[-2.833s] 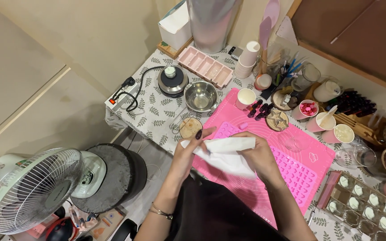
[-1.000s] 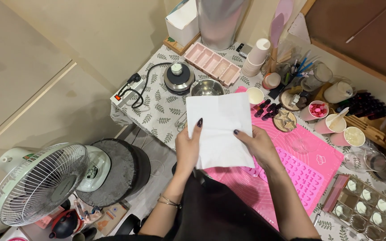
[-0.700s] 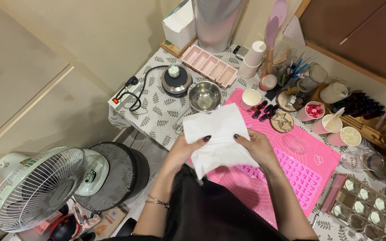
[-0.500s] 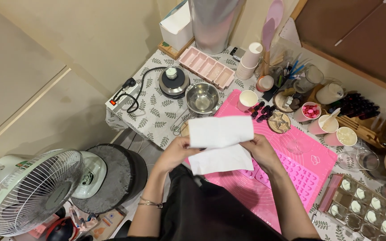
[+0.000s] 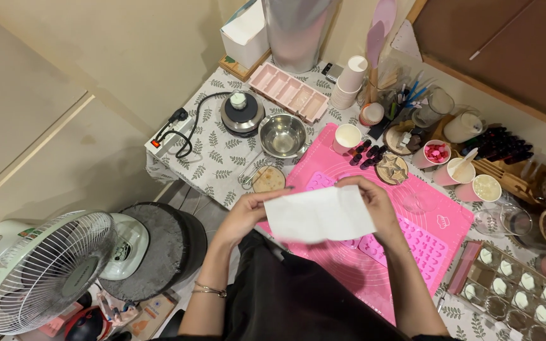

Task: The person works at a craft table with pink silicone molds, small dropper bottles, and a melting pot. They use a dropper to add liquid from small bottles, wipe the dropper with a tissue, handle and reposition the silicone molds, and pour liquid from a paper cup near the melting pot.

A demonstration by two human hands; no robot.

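Both my hands hold a folded white tissue sheet (image 5: 319, 215) flat in front of me, above the near edge of the pink silicone mat (image 5: 440, 224). My left hand (image 5: 248, 211) pinches its left end and my right hand (image 5: 374, 202) grips its right end from above. Under the sheet lie pink silicone moulds (image 5: 419, 245) with small cavities, partly hidden by it.
On the leaf-patterned tablecloth (image 5: 213, 165) stand a steel bowl (image 5: 282, 134), a small hotplate (image 5: 241, 112), a pink bar mould (image 5: 288, 92), paper cups (image 5: 347, 82) and several small pots. A clear tray of white pieces (image 5: 514, 284) sits at right. A fan (image 5: 42, 268) stands on the floor at left.
The white sheet was held up unfolded, then folded in half; now it is a smaller flat rectangle held lower between both hands.
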